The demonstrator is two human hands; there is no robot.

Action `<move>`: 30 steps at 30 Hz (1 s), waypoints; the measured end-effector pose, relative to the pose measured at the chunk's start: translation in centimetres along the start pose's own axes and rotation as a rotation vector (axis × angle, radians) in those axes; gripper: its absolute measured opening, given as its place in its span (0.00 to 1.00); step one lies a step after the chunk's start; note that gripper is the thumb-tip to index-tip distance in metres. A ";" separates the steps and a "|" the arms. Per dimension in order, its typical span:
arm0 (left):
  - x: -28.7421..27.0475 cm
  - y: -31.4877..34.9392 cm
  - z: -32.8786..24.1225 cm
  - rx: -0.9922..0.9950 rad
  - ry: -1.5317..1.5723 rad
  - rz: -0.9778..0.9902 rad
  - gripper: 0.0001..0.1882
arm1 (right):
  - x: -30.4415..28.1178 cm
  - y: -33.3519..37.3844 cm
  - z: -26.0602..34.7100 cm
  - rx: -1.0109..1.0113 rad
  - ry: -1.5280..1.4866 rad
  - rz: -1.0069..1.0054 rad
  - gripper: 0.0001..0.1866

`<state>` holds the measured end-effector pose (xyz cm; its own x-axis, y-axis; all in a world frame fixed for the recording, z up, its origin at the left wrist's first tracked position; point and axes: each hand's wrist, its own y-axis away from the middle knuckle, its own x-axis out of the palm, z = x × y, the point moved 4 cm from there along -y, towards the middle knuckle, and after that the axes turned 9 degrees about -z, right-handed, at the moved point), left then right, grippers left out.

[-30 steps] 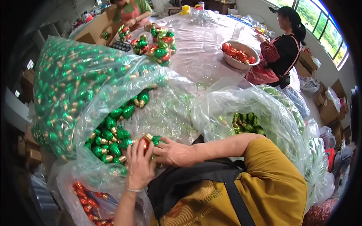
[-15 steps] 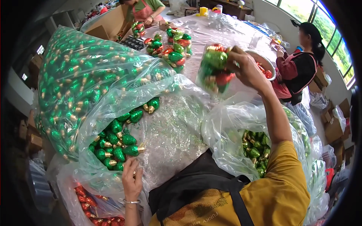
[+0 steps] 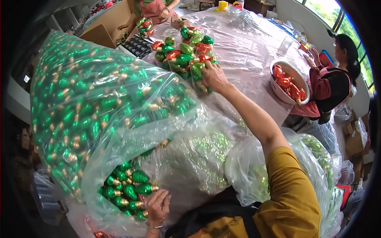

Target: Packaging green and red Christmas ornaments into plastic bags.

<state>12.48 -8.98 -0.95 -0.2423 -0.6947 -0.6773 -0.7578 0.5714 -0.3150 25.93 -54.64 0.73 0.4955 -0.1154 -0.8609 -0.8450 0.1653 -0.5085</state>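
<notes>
At the table's middle, my right hand [image 3: 214, 77] grips a clear plastic container [image 3: 200, 75] of glittery bulb-shaped ornaments. It stands against several similar filled containers [image 3: 184, 53], which hold red, dark green and light green bulbs. My left hand [image 3: 158, 208], with a bracelet at the wrist, is low in front of me, its fingers curled together and nothing visible in them. Just beside its fingertips lie loose green bulb ornaments [image 3: 129, 190] with gold bases, in the mouth of a large clear bag [image 3: 99, 107] full of the same kind.
Right of my arm is a white basin [image 3: 278, 89] of red ornaments. A plastic bag [image 3: 248, 158] of light green ones lies under my right arm. Co-workers stand at the far side [image 3: 154, 10] and the right [image 3: 331, 85]. A cardboard box [image 3: 99, 35] is far left.
My right hand has carried the filled container from above the table, left and down to the group of containers. My left hand has shifted slightly right and down, still beside the green bulbs.
</notes>
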 end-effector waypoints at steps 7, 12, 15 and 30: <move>2.5 -3.7 1.2 0.024 -0.026 0.027 0.07 | 7.5 -10.6 -7.7 0.134 0.037 -0.029 0.23; 4.7 -6.6 1.6 0.024 -0.037 0.054 0.07 | 12.1 -16.4 -12.7 0.123 0.034 -0.105 0.30; 5.8 -6.7 2.2 0.044 -0.057 0.085 0.07 | 12.9 -18.3 -13.8 0.120 0.009 -0.052 0.34; 2.4 -1.9 -0.8 0.230 -0.190 0.030 0.10 | -4.3 1.9 -28.4 0.290 0.121 -0.218 0.11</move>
<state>12.87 -12.02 -1.45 -0.1283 -0.5942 -0.7940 -0.5900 0.6893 -0.4205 16.47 -81.67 3.93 0.6155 -0.2902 -0.7327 -0.6215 0.3929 -0.6778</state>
